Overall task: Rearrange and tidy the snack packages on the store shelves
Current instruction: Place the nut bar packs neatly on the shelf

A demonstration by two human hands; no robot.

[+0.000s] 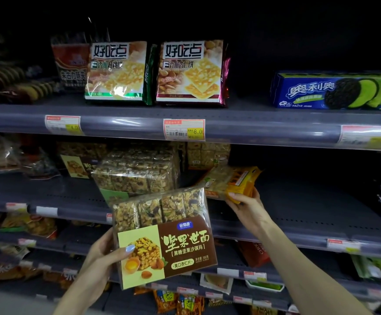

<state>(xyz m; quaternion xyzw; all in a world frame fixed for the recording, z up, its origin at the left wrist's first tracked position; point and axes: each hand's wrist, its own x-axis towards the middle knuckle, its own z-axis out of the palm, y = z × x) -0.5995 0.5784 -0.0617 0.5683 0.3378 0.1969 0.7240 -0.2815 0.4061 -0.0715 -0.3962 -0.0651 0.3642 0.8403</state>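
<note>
Nearest the camera, the left hand (104, 253) holds a brown-labelled nut-bar pack (164, 237) by its lower left corner, thumb curled over the front, clear of the shelving. The right hand (245, 204) reaches further in and pinches the near edge of a yellow snack pack (232, 180), which lies tilted on the middle shelf (310, 201).

Step in hand: sorting the middle shelf. One pack is lifted out and a second is being gripped for repositioning. This is judged to be an early-to-middle stage, since the neighbouring packs lie unevenly.

Next move, as a judgement:
1. Square the yellow snack pack against the row behind it, or draw it forward to the shelf edge.
2. Return the nut-bar pack upright, label outward, beside the matching stacked nut-bar pack (137, 171) just left of the yellow one.
3. Keep both grips firm; the film wrap looks slick.

Count of visible items:
- Nut-bar packs of the brown-label kind: two clearly seen, one held and one on the shelf; more behind cannot be counted.
- Yellow snack packs: one in front; similar packs sit behind it.
- Biscuit bags (116, 71) standing on the upper shelf (139, 123): two with matching lettering.
- Blue cookie box (335, 92): one.
- Price tags (184, 129) on the upper shelf rail: three.
</note>
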